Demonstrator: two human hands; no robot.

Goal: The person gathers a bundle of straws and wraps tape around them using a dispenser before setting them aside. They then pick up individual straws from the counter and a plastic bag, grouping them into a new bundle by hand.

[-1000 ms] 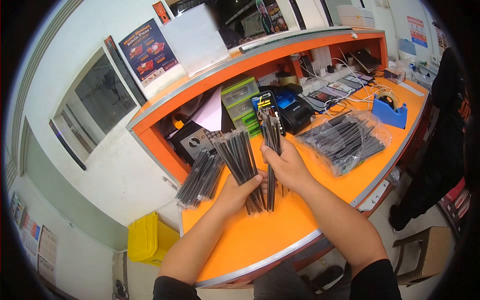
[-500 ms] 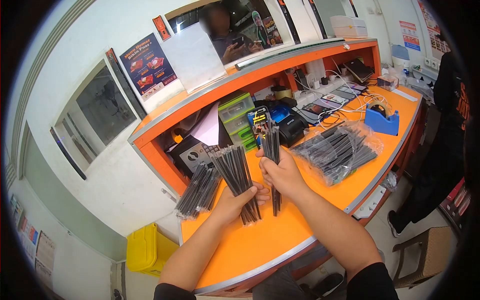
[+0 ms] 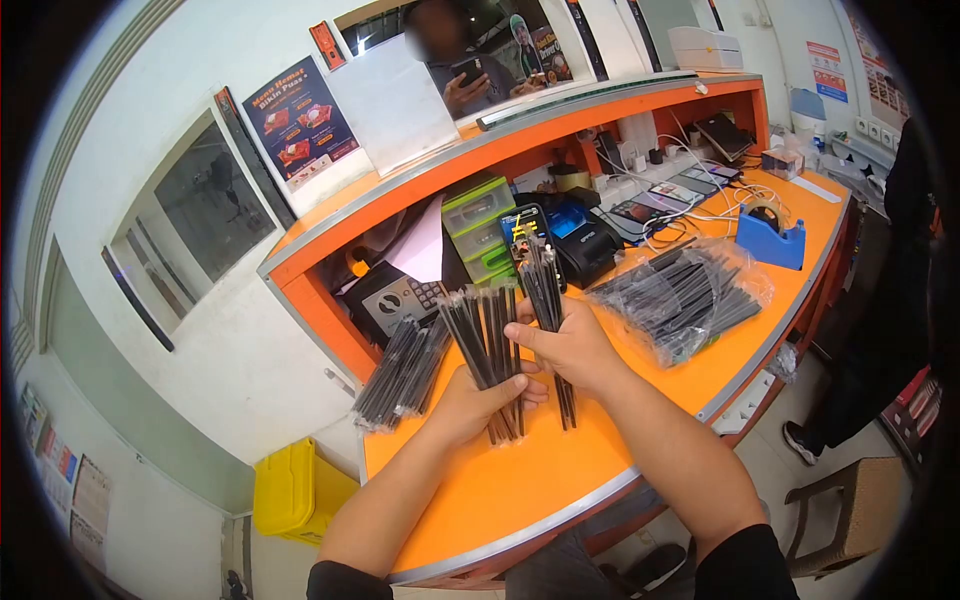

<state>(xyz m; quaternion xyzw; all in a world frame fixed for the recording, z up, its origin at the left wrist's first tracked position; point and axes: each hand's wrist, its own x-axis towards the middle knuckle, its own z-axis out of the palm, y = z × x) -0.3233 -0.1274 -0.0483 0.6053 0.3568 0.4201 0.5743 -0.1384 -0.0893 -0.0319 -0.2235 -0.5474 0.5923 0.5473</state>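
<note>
My left hand (image 3: 478, 402) is closed around a bundle of black drinking straws (image 3: 482, 325) in clear wrappers, held upright with the lower ends at the orange counter. Close beside it, my right hand (image 3: 572, 345) grips a smaller bunch of the same straws (image 3: 541, 280). My right thumb reaches toward the left bundle's edge. A pile of wrapped straws (image 3: 400, 378) lies left of my hands. To the right, a clear plastic bag (image 3: 690, 300) full of black straws rests on the counter (image 3: 480, 500).
Behind my hands stand green drawers (image 3: 476, 225) and a black printer (image 3: 585, 255). Several phones (image 3: 645, 207) with white cables and a blue tape dispenser (image 3: 770, 240) sit at the right. A person (image 3: 465, 75) shows beyond the window; another person (image 3: 870, 300) stands at right.
My right hand has turned slightly, with its thumb now extended toward the left bundle. The straws in my left hand have spread apart a little at the top.
</note>
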